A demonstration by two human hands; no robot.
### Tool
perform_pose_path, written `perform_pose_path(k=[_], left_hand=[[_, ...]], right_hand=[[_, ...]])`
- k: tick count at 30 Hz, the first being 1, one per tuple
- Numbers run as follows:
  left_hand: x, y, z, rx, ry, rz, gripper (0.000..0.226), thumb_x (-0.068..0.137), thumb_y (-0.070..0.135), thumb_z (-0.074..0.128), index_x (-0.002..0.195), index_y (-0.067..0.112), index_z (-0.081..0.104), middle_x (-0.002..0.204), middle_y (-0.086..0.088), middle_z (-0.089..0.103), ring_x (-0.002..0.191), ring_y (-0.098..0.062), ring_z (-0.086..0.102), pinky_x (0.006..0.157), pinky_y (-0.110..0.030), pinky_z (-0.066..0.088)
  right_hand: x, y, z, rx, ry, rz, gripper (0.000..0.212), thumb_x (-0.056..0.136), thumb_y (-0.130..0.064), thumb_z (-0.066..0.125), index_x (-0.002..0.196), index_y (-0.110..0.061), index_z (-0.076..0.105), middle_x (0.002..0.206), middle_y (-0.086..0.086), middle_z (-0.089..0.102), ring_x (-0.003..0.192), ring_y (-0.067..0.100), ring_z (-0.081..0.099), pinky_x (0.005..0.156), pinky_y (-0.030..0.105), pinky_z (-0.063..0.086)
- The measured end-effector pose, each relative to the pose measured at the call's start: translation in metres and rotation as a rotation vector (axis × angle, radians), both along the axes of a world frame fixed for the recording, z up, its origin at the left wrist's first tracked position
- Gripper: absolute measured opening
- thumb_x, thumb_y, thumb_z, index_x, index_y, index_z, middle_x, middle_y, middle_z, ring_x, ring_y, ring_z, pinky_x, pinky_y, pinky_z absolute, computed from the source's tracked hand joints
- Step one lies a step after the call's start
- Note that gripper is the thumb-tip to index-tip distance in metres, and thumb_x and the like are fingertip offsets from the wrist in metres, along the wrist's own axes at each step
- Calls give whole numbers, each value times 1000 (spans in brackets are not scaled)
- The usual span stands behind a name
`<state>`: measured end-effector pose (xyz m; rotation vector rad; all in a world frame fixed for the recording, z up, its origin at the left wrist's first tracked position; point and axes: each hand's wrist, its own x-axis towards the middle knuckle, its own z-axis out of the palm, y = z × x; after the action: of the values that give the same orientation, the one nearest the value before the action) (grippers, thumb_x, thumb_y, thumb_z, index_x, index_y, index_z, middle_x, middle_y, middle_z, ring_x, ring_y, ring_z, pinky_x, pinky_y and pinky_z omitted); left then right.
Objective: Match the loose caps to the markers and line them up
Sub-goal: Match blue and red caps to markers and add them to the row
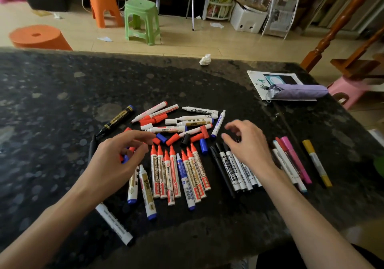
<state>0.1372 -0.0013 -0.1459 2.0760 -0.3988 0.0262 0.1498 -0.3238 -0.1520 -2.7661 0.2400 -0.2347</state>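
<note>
Several loose caps (pixel 172 139) are scattered just beyond both hands, toward the table's (pixel 62 102) far edge, with axes mixed. The left hand (pixel 122 156) is placed nearer, but whether it holds anything cannot be told. The right hand (pixel 247 142) is held relaxed and empty.

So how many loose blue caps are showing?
3 blue caps: one left of the black cap, one right of it, one seemingly under the left hand; more may be hidden.
</note>
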Motion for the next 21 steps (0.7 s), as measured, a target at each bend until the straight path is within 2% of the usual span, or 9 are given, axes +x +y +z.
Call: perform_pose_path(k=[3,7,11,16,18,21], left_hand=[[2,2,3,1,2,1,33,98,8,64,122,30,71,113,17,74,108,-1,68,88,-20,55],[5,8,6,0,12,53,32,99,11,64,121,33,72,109,19,74,106,1,68,87,-19,56],[10,19,9,-32,27,119,30,99,9,63,119,30,73,108,17,75,100,-3,71,86,-33,59],[17,28,8,-56,55,156,33,99,5,60,116,30,73,107,12,76,96,-8,73,85,-41,60],[18,29,8,-48,52,153,33,99,5,60,117,29,73,106,12,76,96,-8,73,85,-42,60],[17,29,10,-50,39,169,33,98,4,60,116,28,74,103,11,77,95,-6,72,85,-36,59]], right_hand=[[37,19,-3,46,-76,130,22,97,-31,69,118,-26,70,112,-2,62,110,17,54,89,29,40],[95,31,-5,-8,-52,138,23,101,-29,65,123,-28,72,122,3,64,120,24,54,98,35,42],[129,40,-15,-71,112,76,22,101,-35,65,120,-30,74,125,0,69,126,26,53,103,44,39],[138,48,-11,-47,119,80,18,98,-34,70,114,-32,76,118,-5,73,123,23,58,103,44,36],[131,48,-6,59,35,88,16,99,-31,69,113,-31,75,115,-9,73,118,17,60,104,43,37],[109,49,8,386,-64,68,14,99,-25,69,111,-25,76,106,-13,74,102,8,68,100,36,52]])
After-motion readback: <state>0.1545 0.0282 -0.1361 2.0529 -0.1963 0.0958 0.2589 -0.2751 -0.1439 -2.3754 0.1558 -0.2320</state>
